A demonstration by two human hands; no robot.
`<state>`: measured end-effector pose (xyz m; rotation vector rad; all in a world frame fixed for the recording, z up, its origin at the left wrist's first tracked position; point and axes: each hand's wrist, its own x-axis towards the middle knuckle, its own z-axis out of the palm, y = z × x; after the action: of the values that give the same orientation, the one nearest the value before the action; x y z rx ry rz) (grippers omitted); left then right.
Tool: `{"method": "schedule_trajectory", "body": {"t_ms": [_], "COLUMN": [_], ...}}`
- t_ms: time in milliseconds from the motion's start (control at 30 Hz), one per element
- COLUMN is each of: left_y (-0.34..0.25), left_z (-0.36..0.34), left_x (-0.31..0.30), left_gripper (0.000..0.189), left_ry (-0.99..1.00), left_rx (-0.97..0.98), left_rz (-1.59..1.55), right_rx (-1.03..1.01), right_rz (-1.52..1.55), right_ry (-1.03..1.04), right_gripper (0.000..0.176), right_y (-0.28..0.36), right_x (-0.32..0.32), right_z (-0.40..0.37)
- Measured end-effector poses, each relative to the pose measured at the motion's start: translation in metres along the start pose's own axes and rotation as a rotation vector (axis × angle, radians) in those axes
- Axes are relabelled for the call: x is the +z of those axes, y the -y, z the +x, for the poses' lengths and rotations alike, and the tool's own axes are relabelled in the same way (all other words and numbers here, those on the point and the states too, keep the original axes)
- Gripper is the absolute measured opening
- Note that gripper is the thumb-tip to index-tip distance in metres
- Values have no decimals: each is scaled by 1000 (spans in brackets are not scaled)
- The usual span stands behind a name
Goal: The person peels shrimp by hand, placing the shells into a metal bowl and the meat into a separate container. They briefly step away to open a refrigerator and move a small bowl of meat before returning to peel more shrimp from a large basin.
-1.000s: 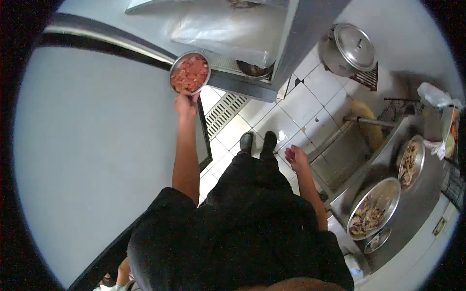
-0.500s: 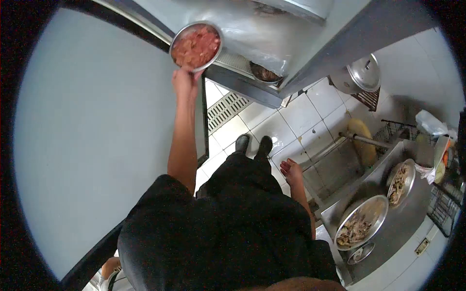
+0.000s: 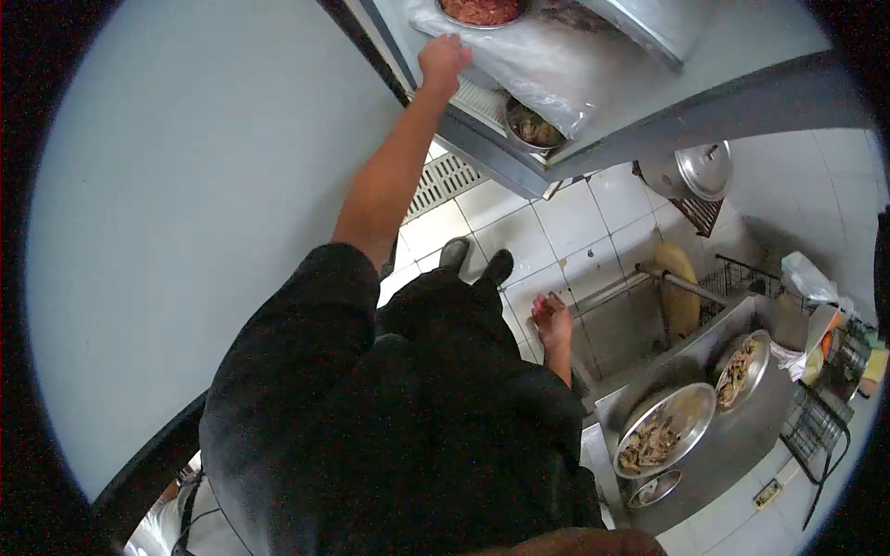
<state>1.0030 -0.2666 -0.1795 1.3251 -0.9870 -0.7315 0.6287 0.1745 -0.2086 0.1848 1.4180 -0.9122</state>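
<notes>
At the top, a metal bowl of red meat (image 3: 482, 9) rests on clear plastic sheeting (image 3: 547, 69) inside the open cabinet. My left hand (image 3: 444, 63) is just below the bowl, apart from it, by the edge of the plastic. Its fingers are curled in, and whatever they may hold is hidden. Partly under the plastic, a second bowl (image 3: 535, 125) with dark contents stands at the cabinet's front edge. My right hand (image 3: 553, 318) hangs over the floor beside the metal counter, empty, its fingers loosely bent and apart.
The wide cabinet door (image 3: 222, 213) stands open at left. Below right, a metal counter (image 3: 732, 463) bears bowls of food pieces (image 3: 654, 440). A lidded pot (image 3: 705, 171) and wire baskets are at right. Part of another person (image 3: 162, 519) shows at lower left.
The bowl of meat has moved up and right, deeper into the cabinet, and my left hand has let go of it. My right hand has shifted slightly.
</notes>
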Motion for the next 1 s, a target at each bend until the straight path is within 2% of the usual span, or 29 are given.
{"method": "schedule_trajectory", "body": {"t_ms": [33, 67, 133, 167, 200, 233, 267, 300, 333, 367, 400, 433, 467, 500, 533, 567, 600, 633, 667, 700, 767, 800, 833, 900, 967, 1000], "left_y": [-21, -75, -77, -81, -74, -44, -41, -39, -43, -22, -49, -41, -14, -34, -56, -77, -11, -88, -83, -89, -73, -90, -88, -101, -113, -109], "left_z": [-20, -75, -138, -180, -222, -254, -291, -315, -341, -369, -390, -413, -445, -461, -465, -468, -482, -465, -456, -441, -431, -427, -426, -430, -434, -437], "left_x": [4, 3, -16, -23, -42, -61, -81, -109, -132, -162, -185, -217, -263, -298, -311, -324, -409, -348, -366, -368, -393, -386, -385, -367, -333, -323], "left_gripper": [14, 16, 18, 20, 22, 26, 29, 33, 37, 42, 33, 19, 11, 8, 8, 9, 20, 30, 38, 37, 38, 39, 43, 48, 52, 54], "left_ry": [-58, -177, -18, -21, 167, 283, 307, 431, 413, 435, 511, 776, 1029, 1128, 855, 181, -114, -116, 25, 262, 476, 685, 657, 664, 583, 517], "left_rx": [-22, -302, -417, -478, -462, -455, -496, -479, -514, -590, -566, -443, 38, 22, -789, -1315, -1287, -941, -823, -676, -723, -613, -470, -463, -552, -640], "left_rz": [-78, -524, -188, -75, -113, 250, 145, 381, 483, 715, 713, 1029, 1269, 1185, 839, 506, 441, 789, 1077, 1289, 1412, 1518, 1480, 1378, 1277, 1186], "right_rx": [-8, -16, -64, -99, -132, -185, -238, -297, -358, -400, -441, -508, -551, -600, -683, -707, -777, -812, -848, -880, -915, -980, -1045, -1085, -1105, -1086], "right_rz": [17, 31, 28, 9, -11, -32, -55, -88, -118, -153, -186, -120, -147, -157, -147, -112, -87, -100, -65, -33, 14, -25, -55, -41, 78, 67], "right_ry": [30, 59, 84, 79, 72, 89, 107, 161, 215, 190, 164, 169, 157, 206, 141, 121, 153, 196, 163, 130, 34, -68, -103, -272, -366, -415], "right_gripper": [33, 32, 31, 31, 31, 31, 31, 33, 34, 35, 37, 36, 37, 36, 35, 32, 31, 35, 36, 36, 38, 37, 35, 33, 34, 35], "right_y": [1, 3, 14, 23, 30, 46, 68, 87, 108, 129, 148, 163, 181, 198, 210, 224, 233, 244, 253, 261, 273, 278, 282, 279, 275, 269], "right_x": [1, 0, 2, 4, 8, 17, 31, 35, 37, 40, 42, 37, 31, 19, 13, 4, -15, -33, -52, -67, -102, -122, -144, -181, -215, -211], "right_z": [-3, -5, -4, -1, 0, -10, -30, -41, -49, -63, -73, -77, -87, -96, -108, -121, -122, -129, -135, -147, -166, -171, -178, -198, -205, -225]}}
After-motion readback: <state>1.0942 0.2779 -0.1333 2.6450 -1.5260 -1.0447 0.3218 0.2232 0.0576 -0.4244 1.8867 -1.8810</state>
